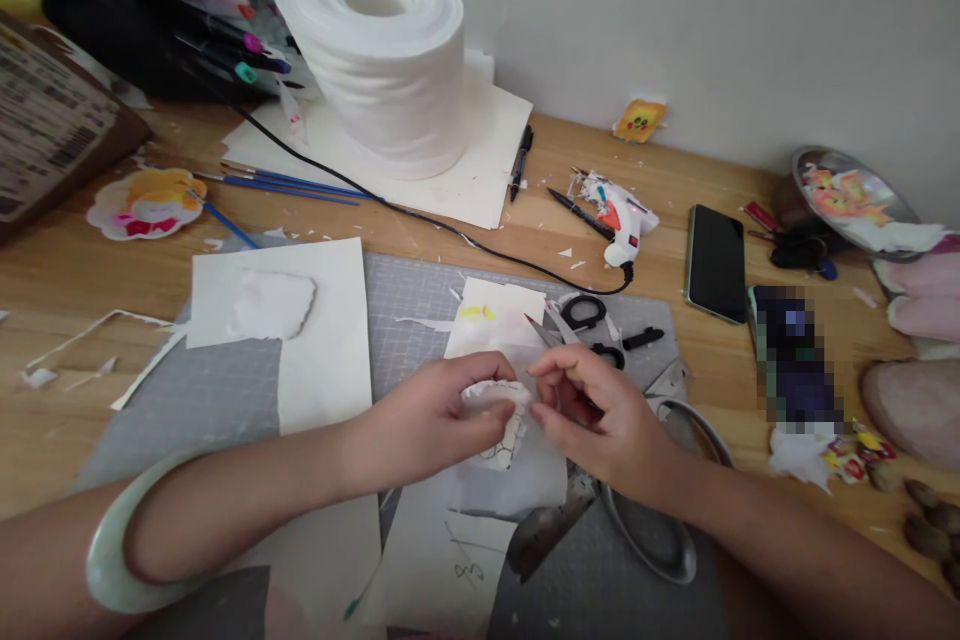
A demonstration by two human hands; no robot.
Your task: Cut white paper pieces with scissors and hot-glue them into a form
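My left hand (450, 420) is closed around a small white paper piece (510, 435) with a ruffled rim and black drawn lines. Its thumb presses on the front of the piece. At the piece's right edge, my right hand (592, 410) has its fingers curled, thumb and index tips close to the rim; what lies between them is too small to make out. Under both hands are white sheets (536, 480) on a grey cutting mat (225, 390). Black-handled scissors (585, 312) lie just beyond my right hand. Large silver-handled scissors (682, 560) lie beneath my right forearm.
A large white roll (390, 100) stands at the back on paper. A white glue gun (626, 220) lies to its right, its black cable (420, 225) crossing the table. Two phones (716, 265), a metal bowl (802, 185) of scraps and a paint palette (142, 205) sit around.
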